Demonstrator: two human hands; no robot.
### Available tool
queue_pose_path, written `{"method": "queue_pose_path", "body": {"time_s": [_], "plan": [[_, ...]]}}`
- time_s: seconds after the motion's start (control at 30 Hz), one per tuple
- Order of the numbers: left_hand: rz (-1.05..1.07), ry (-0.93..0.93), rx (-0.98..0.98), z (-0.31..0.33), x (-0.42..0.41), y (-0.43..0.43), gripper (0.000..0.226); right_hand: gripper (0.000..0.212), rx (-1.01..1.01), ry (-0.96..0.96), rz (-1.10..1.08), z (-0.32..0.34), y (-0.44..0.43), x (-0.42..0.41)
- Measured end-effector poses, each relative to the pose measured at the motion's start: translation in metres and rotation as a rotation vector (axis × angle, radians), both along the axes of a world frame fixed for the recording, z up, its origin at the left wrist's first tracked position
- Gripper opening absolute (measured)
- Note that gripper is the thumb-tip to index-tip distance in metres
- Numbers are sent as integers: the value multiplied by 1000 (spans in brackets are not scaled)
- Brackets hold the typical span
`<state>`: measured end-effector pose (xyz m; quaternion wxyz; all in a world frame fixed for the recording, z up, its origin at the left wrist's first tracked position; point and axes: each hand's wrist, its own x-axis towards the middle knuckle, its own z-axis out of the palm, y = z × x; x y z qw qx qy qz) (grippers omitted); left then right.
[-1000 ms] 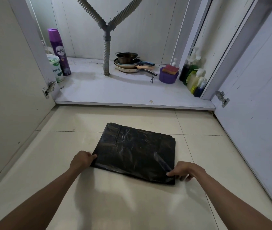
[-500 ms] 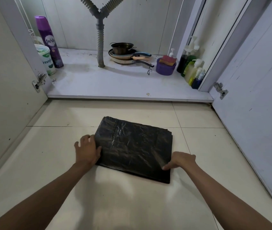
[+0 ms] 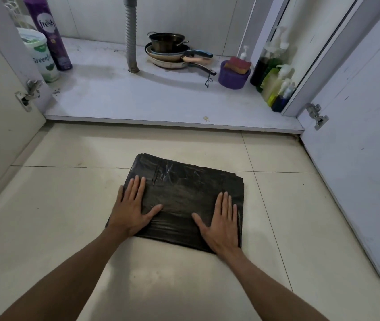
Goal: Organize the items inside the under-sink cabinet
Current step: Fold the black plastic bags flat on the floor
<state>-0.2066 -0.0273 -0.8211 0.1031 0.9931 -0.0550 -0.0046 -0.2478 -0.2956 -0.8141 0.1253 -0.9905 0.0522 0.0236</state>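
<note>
A folded stack of black plastic bags (image 3: 184, 191) lies flat on the tiled floor in front of the open under-sink cabinet (image 3: 161, 100). My left hand (image 3: 131, 209) presses flat on the stack's left near part, fingers straight. My right hand (image 3: 221, 225) lies flat on its right near corner, fingers straight too. Neither hand grips anything.
On the cabinet floor stand a purple spray can (image 3: 49, 35) and a white tub (image 3: 39, 54) at the left, a grey drain hose (image 3: 131, 40), stacked pans (image 3: 172, 52), a purple bowl with a sponge (image 3: 234, 74) and soap bottles (image 3: 274, 77) at the right. Both doors (image 3: 358, 147) stand open.
Both hands went from holding the stack's near corners to lying flat on top of it. The view has moved closer to the cabinet.
</note>
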Motion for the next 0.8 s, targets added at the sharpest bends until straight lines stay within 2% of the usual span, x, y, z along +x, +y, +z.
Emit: {"method": "queue_pose_path", "body": {"time_s": [0.3,0.4,0.53,0.63,0.8], "plan": [[99,47,26,-5,26,18,96,112,-28,40,-66,-2,-37,29],[97,-5,19,1,36,11,100,117,-12,48,-55,4,-39,36],[-131,-119,5,13,59,-16,87,111,-52,10,36,8,-27,54],[-348,-81,91,14,77,-39,80,100,-61,-5,163,6,-10,73],[-331,5,118,-4,83,-44,79,87,-65,5,202,-6,0,83]]}}
